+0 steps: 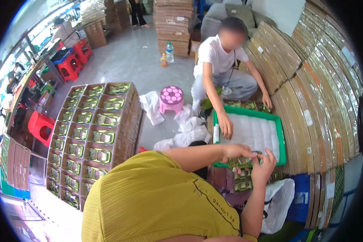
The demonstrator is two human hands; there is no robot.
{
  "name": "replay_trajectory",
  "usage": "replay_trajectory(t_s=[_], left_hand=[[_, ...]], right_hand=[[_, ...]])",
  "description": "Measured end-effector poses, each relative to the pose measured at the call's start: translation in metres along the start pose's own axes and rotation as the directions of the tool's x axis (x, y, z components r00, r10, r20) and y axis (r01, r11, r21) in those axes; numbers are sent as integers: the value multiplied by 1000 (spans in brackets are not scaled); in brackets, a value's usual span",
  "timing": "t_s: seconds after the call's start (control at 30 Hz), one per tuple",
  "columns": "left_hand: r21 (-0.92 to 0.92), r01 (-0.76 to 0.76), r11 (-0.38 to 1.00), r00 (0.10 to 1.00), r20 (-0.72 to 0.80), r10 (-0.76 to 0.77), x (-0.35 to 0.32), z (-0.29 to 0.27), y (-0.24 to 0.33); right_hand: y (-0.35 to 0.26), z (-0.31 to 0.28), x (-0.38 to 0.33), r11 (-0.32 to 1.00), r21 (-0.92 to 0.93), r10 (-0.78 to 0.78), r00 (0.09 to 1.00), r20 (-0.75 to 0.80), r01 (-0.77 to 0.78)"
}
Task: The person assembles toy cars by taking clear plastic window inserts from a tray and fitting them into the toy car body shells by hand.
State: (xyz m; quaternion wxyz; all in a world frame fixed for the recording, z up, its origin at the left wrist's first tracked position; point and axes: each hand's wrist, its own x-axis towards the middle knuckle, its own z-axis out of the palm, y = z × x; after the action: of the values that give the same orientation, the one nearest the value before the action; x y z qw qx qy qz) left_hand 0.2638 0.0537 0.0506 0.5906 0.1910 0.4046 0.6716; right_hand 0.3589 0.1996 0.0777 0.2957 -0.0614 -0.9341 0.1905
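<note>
In front of me, my left hand [237,151] grips a small green piece shaped like a toy car body [240,162]. My right hand [263,165] meets it from the other side, its thumb at the piece and a finger bent above. A tiny dark part shows between the fingertips, too small to name. Below both hands lie more green car bodies [243,185] in a tray. Just beyond is a green-rimmed crate [284,141] with white padded sheeting [252,127] inside.
A co-worker [224,60] squats across the crate, one hand over the sheeting, the other by more green pieces. Stacked trays of green car bodies [105,137] stand left. Flattened cardboard [310,109] lines the right. A pink stool [172,101] and white bags [189,129] lie beyond.
</note>
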Motion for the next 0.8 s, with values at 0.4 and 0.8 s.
replay_trajectory(t_s=[0.4,0.8], left_hand=[[-294,203,934,979,66,-192,-22,-68,-19],[-418,246,875,940,-118,-320,-36,-88,-68]], right_hand=[[84,-43,21,856,262,443,893,74,-446],[149,58,-12,32,603,730,431,530,-797]])
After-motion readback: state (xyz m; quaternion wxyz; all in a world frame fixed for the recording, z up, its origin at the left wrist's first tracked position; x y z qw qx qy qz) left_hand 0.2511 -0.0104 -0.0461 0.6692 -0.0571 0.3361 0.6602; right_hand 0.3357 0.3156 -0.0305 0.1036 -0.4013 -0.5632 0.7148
